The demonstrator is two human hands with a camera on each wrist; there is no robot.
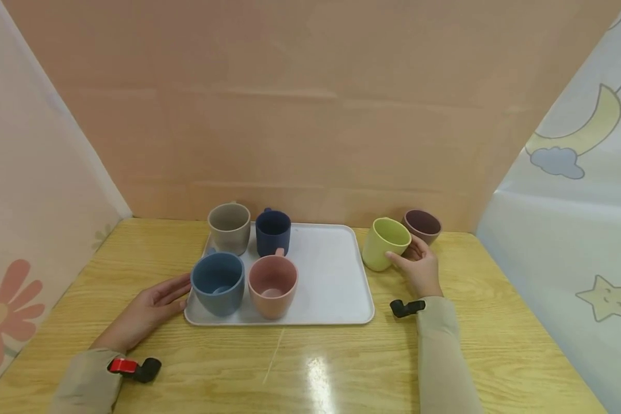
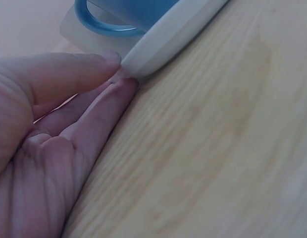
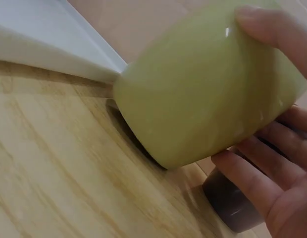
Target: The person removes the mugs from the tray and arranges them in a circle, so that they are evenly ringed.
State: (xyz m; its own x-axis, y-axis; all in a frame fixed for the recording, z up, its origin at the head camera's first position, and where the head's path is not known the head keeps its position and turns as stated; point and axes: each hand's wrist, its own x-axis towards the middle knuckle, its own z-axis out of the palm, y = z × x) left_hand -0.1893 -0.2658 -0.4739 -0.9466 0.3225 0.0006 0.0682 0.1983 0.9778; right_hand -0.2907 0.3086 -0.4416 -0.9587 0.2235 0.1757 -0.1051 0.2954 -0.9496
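Note:
My right hand (image 1: 421, 270) grips a lime-green mug (image 1: 380, 250), thumb on the near side and fingers round the far right. The mug is tilted beside the tray's right edge; in the right wrist view its base (image 3: 141, 136) is over the wood, with a dark shadow beneath. A dark plum mug (image 1: 428, 226) stands just behind that hand. At the tray's left edge, my left hand (image 1: 147, 310) pinches the rim of the white tray (image 1: 336, 276) between thumb and fingers. Close to these fingers stands a blue mug (image 1: 218, 287) on the tray.
Also on the tray are a pink mug (image 1: 272, 290), a grey mug (image 1: 230, 230) and a navy mug (image 1: 272, 233), all on its left half. The wooden table (image 1: 227, 368) meets a tan back wall (image 1: 310, 144), with printed panels at both sides.

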